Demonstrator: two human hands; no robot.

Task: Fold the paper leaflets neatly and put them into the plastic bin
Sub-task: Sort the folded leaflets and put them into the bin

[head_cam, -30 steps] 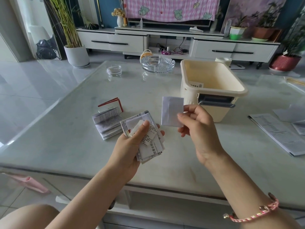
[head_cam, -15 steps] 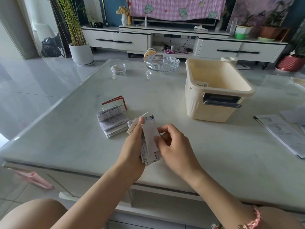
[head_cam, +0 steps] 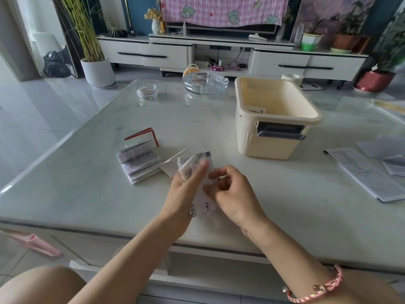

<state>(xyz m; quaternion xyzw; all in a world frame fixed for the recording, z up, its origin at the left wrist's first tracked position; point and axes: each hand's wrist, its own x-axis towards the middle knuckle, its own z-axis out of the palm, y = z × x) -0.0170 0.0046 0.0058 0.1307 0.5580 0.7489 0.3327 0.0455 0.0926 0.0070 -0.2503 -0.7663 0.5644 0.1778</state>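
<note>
It was a home living room. Well ahead of the left hand (head_cam: 185,190), beyond the marble counter (head_cam: 76,183), a low white TV cabinet (head_cam: 153,54) carried a television (head_cam: 219,29) draped in pink checked cloth (head_cam: 219,9). A tall potted plant (head_cam: 97,71) stood far left of that hand and a red-potted plant (head_cam: 374,81) far right of the right hand (head_cam: 233,195), both on glossy floor tiles (head_cam: 32,110).

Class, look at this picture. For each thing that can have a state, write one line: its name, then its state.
left hand: grips the held leaflets, thumb on top.
right hand: pinches the held leaflets' edge.
held leaflets: partly folded, in both hands.
folded stack: folded, lying on the table.
plastic bin: upright, no lid.
flat sheets: unfolded, lying at the table's right.
</note>
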